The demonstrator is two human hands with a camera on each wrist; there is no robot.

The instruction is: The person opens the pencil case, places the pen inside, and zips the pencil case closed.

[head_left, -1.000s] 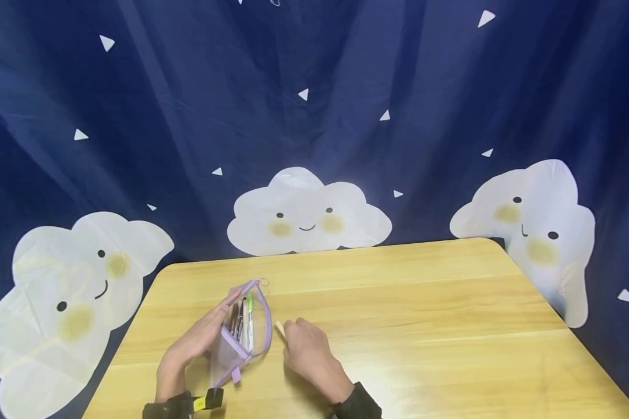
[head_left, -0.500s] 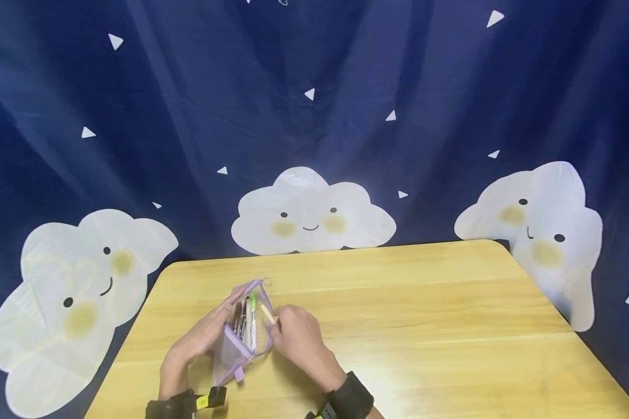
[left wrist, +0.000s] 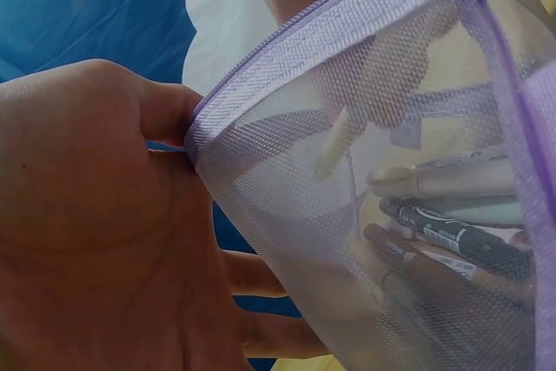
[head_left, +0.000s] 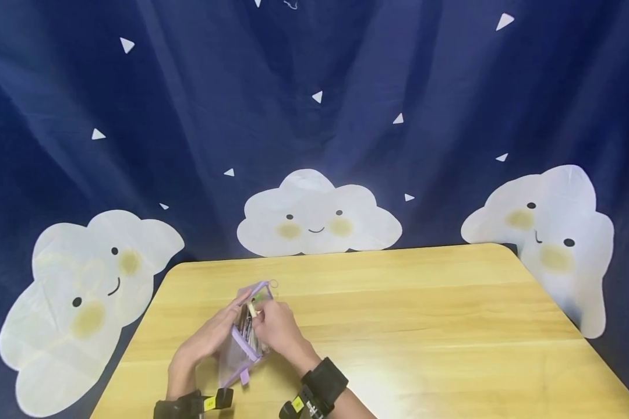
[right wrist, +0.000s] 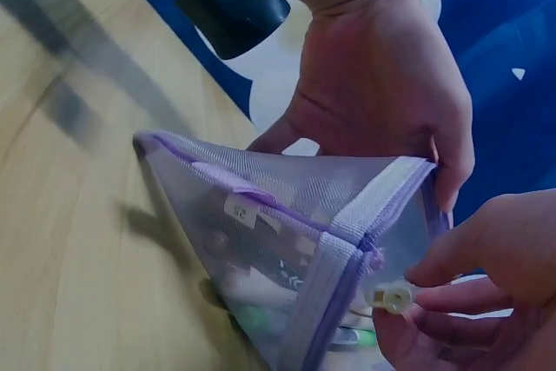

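A lilac mesh zip pouch (head_left: pixel 233 364) stands on the table with its mouth spread. My left hand (head_left: pixel 209 337) grips the pouch's rim, thumb at the edge and fingers along the outside, as the left wrist view shows. Within its mesh lie several pens, among them a black marker (left wrist: pixel 469 236) and a green-capped one (right wrist: pixel 352 336). Over the mouth, my right hand (head_left: pixel 278 327) pinches a cream-coloured pen (right wrist: pixel 395 296) between thumb and fingers. That pen tilts into the opening in the head view, and its lower part is hidden by the hand.
A light wood table (head_left: pixel 424 326) extends to the right of the pouch. Behind it hangs a dark blue curtain (head_left: pixel 272 116) with smiling white clouds. Each wrist wears a black strap, the right strap (head_left: pixel 325 381) close to the pouch's near side.
My right hand has moved left from beside the pouch to over its mouth, bringing the cream-coloured pen in among the others. My left hand keeps its grip on the rim.
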